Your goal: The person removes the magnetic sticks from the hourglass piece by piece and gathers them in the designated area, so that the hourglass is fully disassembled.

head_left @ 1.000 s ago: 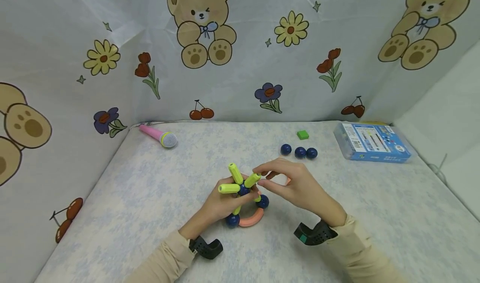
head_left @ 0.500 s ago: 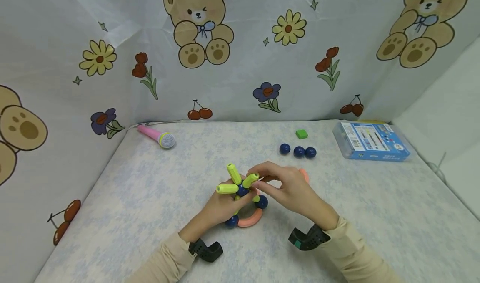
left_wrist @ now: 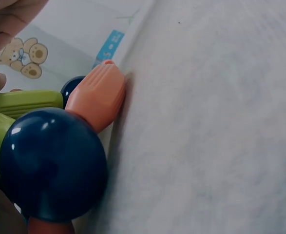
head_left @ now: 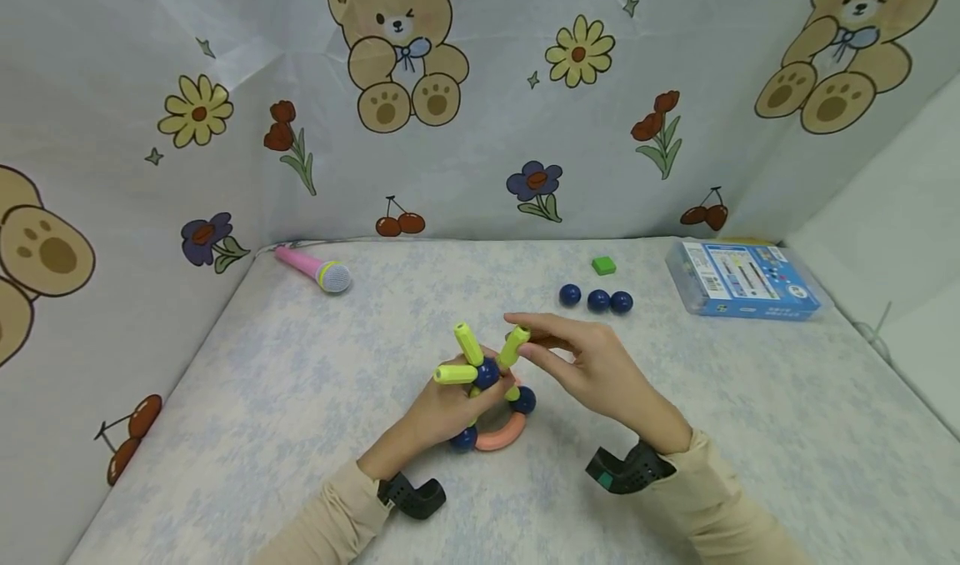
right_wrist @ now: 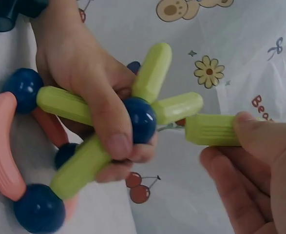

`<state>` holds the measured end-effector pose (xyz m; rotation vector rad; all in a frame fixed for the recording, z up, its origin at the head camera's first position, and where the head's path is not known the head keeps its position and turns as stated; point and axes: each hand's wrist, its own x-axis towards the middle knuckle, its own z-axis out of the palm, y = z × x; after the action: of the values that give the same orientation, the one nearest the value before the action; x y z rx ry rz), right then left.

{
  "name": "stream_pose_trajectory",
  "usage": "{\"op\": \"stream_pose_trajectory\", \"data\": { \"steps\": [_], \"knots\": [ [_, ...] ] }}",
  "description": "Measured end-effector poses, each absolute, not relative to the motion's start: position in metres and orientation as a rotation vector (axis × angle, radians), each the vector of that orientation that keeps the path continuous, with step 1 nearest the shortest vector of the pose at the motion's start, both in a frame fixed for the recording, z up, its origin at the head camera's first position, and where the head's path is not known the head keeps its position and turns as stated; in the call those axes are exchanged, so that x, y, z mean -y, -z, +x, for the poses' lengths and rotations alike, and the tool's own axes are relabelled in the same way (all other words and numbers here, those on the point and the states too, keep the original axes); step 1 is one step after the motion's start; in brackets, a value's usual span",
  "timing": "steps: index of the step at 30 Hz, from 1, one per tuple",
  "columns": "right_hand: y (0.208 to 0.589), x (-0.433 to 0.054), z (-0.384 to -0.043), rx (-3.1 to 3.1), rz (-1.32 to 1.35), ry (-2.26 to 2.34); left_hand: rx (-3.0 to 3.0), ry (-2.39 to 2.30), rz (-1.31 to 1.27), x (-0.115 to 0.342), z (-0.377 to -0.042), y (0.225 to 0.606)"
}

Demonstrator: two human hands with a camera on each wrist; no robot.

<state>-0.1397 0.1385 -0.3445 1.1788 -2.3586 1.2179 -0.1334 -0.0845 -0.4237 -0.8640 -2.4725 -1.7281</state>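
Right wrist view settles what the head view blurs: a loose yellow-green rod (right_wrist: 213, 129) is apart from the blue hub ball (right_wrist: 142, 120), whereas from the head it nearly overlaps the ball. The right hand (head_left: 600, 373) has a narrow grip, thumb and fingers pinching that rod. The left hand (head_left: 442, 407) grips the structure around the hub, its thumb lying against the ball, with two free rods (right_wrist: 155, 68) jutting out beyond and two more slanting down to lower balls (right_wrist: 39, 208).

The step seems to be fitting or freeing this rod at the hub; this moment alone does not say which. Fitting would call for turning the rod's near end squarely to the ball, with the hub held steady.

Left wrist view adds a close look at one lower ball and its coral piece (left_wrist: 99, 92), near the table (left_wrist: 206, 136); the held rod cannot be made out there. Only the head view shows three loose balls (head_left: 598, 300) and the green block (head_left: 603, 265) beyond the hands.
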Motion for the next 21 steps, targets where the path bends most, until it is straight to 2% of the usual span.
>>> {"op": "stream_pose_trajectory", "data": {
  "steps": [7,21],
  "knots": [
    [0.344,-0.150,-0.135,2.510,1.031,-1.292,2.454,1.826,-0.836,0.087,-0.131,0.430],
    [0.398,-0.187,-0.109,2.765,0.563,-1.265,2.359,1.794,-0.893,0.081,-0.134,0.429]
  ]
}}
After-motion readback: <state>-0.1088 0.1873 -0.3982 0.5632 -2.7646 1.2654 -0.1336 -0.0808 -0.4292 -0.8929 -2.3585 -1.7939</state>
